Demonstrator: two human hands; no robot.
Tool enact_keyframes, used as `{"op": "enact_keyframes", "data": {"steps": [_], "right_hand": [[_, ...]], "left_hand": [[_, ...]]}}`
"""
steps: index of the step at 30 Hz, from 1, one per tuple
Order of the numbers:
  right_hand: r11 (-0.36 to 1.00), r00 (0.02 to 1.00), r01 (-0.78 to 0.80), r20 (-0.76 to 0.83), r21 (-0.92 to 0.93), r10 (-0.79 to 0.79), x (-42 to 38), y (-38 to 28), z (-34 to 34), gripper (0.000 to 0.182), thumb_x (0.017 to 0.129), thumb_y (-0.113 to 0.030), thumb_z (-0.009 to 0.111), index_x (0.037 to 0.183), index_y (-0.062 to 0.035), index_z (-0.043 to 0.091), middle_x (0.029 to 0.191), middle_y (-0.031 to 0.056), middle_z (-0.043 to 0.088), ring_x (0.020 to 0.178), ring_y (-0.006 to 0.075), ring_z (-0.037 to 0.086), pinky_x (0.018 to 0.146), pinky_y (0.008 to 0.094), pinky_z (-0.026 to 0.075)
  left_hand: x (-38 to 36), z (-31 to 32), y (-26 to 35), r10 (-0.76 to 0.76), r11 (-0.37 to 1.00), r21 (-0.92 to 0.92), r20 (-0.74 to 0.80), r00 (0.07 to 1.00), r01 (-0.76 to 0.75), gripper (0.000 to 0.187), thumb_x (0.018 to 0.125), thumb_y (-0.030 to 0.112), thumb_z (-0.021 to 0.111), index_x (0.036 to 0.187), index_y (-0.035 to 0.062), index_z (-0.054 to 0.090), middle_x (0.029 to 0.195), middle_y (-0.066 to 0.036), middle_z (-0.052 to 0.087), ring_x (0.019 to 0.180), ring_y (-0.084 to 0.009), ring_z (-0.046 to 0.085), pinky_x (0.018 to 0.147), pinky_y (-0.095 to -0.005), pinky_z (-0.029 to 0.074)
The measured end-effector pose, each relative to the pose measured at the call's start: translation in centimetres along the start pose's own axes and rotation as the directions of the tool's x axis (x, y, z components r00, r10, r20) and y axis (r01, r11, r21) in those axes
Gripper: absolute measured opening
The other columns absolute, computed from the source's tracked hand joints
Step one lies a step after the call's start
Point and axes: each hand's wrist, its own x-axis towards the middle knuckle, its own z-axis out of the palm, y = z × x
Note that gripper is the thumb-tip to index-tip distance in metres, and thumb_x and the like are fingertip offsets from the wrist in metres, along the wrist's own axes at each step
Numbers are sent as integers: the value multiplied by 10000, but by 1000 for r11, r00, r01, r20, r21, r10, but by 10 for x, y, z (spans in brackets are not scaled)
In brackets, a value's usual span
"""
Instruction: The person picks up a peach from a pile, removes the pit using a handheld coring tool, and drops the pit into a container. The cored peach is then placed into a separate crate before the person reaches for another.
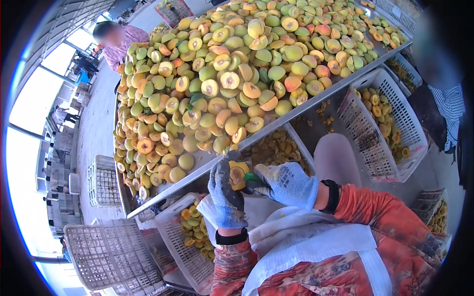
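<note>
Just in front of the table's metal edge, my left hand (228, 190), in a dirty blue-grey glove, is closed around a cut peach (238, 175) with its yellow flesh and brown centre facing up. My right hand (291, 185), gloved the same way, grips a small green-handled tool (254, 178) close against the peach. The tool's working end is hidden. Beyond both hands, a large heap of peaches (217, 89), many of them split open, covers the metal-edged table (185, 181).
Below the table edge lie small brownish pieces in a bin (301, 143). Crates of peach halves stand at my left (170, 229) and right (412, 123). Stacked crates (106, 251) stand further left. One person (131, 37) is across the table; another person's checked sleeve (447, 113) is at right.
</note>
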Motion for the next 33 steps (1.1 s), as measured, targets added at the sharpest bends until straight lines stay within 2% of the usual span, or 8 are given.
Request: {"op": "enact_keyframes", "data": {"steps": [7, 12, 16, 19, 22, 23, 27, 33], "right_hand": [[953, 998, -65, 40, 297, 55, -14, -7, 12, 315, 814, -336, 565, 936, -60, 476, 632, 164, 576, 580, 348, 580, 497, 419, 438], [990, 995, 2, 100, 142, -17, -5, 24, 0, 339, 817, -371, 548, 940, -64, 470, 665, 178, 576, 615, 363, 579, 523, 433, 440], [995, 997, 30, 64, 93, -36, -4, 24, -5, 341, 812, -303, 589, 1026, -67, 469, 752, 143, 593, 590, 284, 597, 493, 371, 463], [327, 924, -325, 224, 887, 310, -3, 13, -2, 352, 790, -86, 623, 1103, -77, 463, 850, 13, 534, 560, 65, 514, 436, 201, 442], [428, 913, -348, 200, 834, 355, 0, 18, -7, 392, 781, -83, 626, 1132, -66, 453, 862, 31, 551, 592, 83, 535, 492, 230, 461], [697, 979, -32, -118, 717, 166, 1, 22, -7, 397, 766, -64, 628, 1124, -45, 458, 872, 22, 563, 660, 103, 552, 588, 268, 476], [799, 986, -164, 74, 579, 149, -5, 32, -16, 379, 764, -95, 632, 1103, -29, 477, 880, 77, 602, 748, 182, 604, 678, 306, 472], [965, 991, -20, -120, 261, 53, -18, 19, -18, 391, 773, -267, 637, 1033, -6, 505, 838, 171, 611, 719, 344, 601, 592, 382, 477]], "left_hand": [[-23, -8, 10, 408, 566, 727, 163, 898, -389, 382, 762, 51, 587, 1124, 4, 473, 1018, -176, 575, 893, -333, 573, 753, -366, 481], [-12, 5, 14, -133, 990, -29, 106, 985, 137, 325, 856, 163, 517, 1133, -4, 486, 1120, -126, 530, 1027, -231, 533, 865, -333, 456], [1, 5, 19, -409, 656, -612, 205, 889, 442, 409, 838, 182, 520, 1214, 39, 444, 1103, -157, 522, 1014, -242, 528, 813, -334, 469], [5, 14, 22, -248, 496, -789, 271, 930, 363, 493, 791, 145, 510, 1246, -15, 405, 1218, -140, 475, 1121, -268, 472, 933, -371, 415], [2, 16, 18, -283, 652, -583, 405, 869, 484, 522, 777, 125, 518, 1264, -16, 395, 1222, -123, 475, 1118, -230, 472, 952, -336, 384], [1, 19, 20, -259, 646, -591, 425, 867, 483, 524, 768, 132, 534, 1258, -8, 411, 1216, -102, 484, 1116, -195, 471, 947, -305, 373], [-5, 9, -4, -238, 952, -88, 393, 888, 294, 452, 807, 179, 520, 1212, -10, 455, 1101, -83, 554, 1015, -194, 535, 888, -301, 427], [11, 5, 6, -467, 517, -706, 241, 851, 484, 427, 828, 252, 512, 1147, -29, 482, 1010, -162, 569, 864, -259, 585, 766, -364, 504]]}}
